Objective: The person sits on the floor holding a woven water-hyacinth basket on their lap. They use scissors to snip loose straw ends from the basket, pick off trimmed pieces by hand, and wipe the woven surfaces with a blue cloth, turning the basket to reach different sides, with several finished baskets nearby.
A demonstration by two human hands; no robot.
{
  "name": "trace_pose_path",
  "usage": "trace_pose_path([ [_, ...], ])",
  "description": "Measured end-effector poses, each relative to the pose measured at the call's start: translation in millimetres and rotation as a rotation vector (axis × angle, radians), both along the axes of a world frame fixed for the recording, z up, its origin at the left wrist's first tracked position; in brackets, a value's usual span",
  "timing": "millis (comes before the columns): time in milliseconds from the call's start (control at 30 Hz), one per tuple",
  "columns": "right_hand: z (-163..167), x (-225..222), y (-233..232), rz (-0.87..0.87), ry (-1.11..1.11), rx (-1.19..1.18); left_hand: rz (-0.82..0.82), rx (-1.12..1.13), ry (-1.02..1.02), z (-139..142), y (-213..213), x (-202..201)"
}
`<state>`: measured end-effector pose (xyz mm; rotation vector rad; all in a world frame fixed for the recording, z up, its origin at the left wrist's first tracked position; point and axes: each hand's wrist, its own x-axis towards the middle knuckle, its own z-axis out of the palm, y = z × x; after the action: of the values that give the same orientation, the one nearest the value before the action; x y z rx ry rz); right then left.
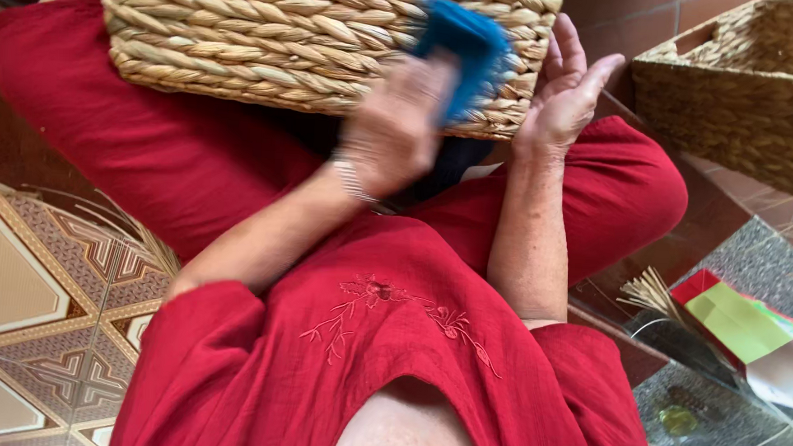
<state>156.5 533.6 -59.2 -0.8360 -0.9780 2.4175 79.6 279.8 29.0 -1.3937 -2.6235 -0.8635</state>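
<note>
This looks like a home doubling as a basket-weaving workplace: the person sits on a floor of patterned brown-and-cream ceramic tiles point(39, 322), a finished rectangular basket of pale braided straw point(289, 36) on the lap, a second woven straw basket point(747, 97) close by, and loose dry straw stalks point(650, 295) lying beside it

brush point(464, 50) blue | basket point(271, 35) tan woven | clothes point(389, 358) red, embroidered | floor tiles point(22, 294) geometric brown-cream
</note>
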Motion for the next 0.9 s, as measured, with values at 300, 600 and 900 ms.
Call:
trace_pose_path([
  [300, -0.7, -17.0, 7.5, 0.011, -0.068, 0.14, 0.108, 0.043, 0.039, 5.7, -25.8, -37.5],
  [600, 13.4, -30.4, -2.8, 0.02, -0.16, 0.227, 0.744, 0.056, 0.01, -33.4, -202.9, -164.0],
  [900, 17.8, -24.4, 3.9, 0.015, -0.154, 0.214, 0.266, -0.127, 0.074, -44.2, 76.0, -92.0],
])
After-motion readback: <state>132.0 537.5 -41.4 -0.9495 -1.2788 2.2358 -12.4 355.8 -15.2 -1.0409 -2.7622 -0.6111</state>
